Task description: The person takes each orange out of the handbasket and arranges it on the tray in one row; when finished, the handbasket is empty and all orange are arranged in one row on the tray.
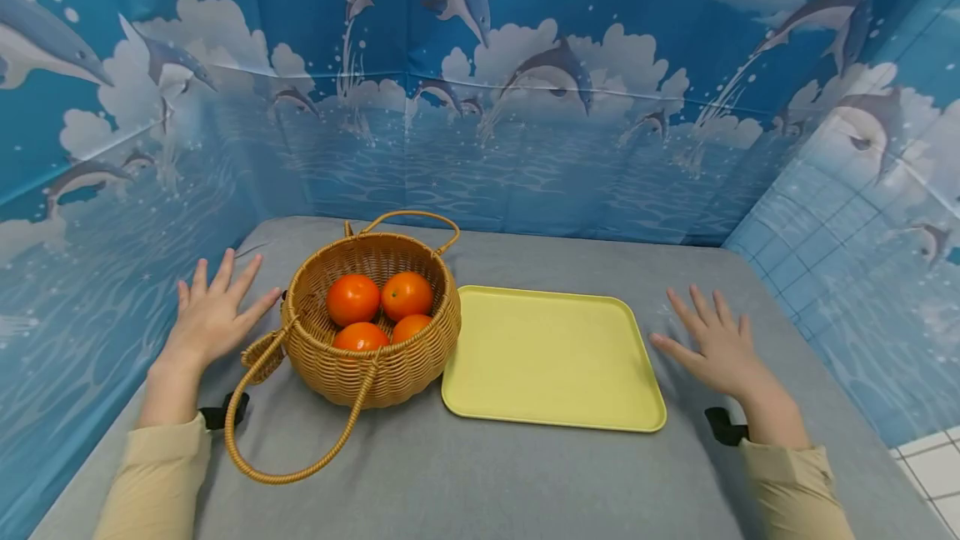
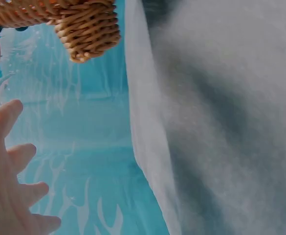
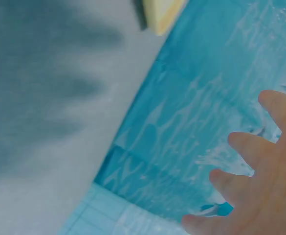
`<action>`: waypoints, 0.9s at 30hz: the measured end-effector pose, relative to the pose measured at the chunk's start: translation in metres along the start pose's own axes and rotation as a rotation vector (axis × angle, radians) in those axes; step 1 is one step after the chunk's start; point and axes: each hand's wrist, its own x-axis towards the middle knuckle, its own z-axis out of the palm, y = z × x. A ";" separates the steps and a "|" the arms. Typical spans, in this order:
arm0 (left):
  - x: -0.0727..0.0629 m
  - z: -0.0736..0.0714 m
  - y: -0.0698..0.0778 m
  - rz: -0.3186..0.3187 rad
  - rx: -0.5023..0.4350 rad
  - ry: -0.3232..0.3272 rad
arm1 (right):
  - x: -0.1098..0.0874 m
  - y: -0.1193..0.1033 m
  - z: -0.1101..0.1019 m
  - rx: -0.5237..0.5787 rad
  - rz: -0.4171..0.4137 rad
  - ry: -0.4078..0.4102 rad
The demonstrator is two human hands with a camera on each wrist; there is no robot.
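A round wicker basket (image 1: pixel 420 369) holds several oranges (image 1: pixel 352 299), and its front handle hangs down over the grey cloth. To its left is my left hand (image 1: pixel 210 315), fingers spread and holding nothing, the thumb pointing toward the basket's side. In the left wrist view a small woven piece (image 2: pixel 88 32) hangs from the basket above that hand's fingers. A yellow rectangular tray (image 1: pixel 551 361) lies bare just right of the basket. Beyond the tray's right edge my right hand (image 1: pixel 716 348) is spread with nothing in it; a corner of the tray (image 3: pixel 162 14) shows in the right wrist view.
Grey cloth (image 1: pixel 525 482) covers the table. Blue dolphin-printed curtains (image 1: pixel 525 157) enclose the back and both sides. Dark straps (image 1: pixel 726 426) sit at both wrists, and white tiles (image 1: pixel 930 469) show at the lower right.
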 end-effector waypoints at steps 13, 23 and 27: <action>0.002 -0.008 0.013 0.091 -0.474 -0.052 | 0.017 -0.047 -0.024 0.104 -0.172 0.063; 0.006 -0.005 0.026 0.204 -0.784 -0.170 | 0.045 -0.096 -0.029 0.270 -0.302 -0.010; 0.006 -0.003 0.030 0.181 -0.798 -0.221 | 0.057 -0.116 -0.029 0.328 -0.377 -0.042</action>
